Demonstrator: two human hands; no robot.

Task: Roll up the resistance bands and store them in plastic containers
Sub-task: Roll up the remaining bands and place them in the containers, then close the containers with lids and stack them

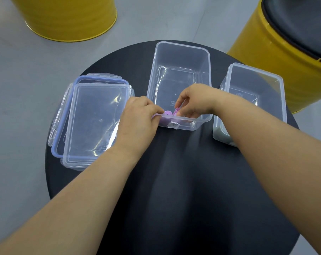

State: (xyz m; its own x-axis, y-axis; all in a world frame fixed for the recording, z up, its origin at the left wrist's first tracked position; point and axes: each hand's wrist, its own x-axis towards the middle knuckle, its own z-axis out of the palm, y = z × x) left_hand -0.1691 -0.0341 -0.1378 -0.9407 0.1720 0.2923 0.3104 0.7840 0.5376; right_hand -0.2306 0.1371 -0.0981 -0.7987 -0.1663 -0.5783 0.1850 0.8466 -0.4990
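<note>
Stowing step: left hand [139, 115] and right hand [192, 102] close together, both pinching the rolled purple band [168, 113] just inside the middle container's [181, 46] near wall; next I'd seat it flat, then release.

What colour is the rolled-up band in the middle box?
Light purple. The band shows best in the head view, the only one here.
</note>
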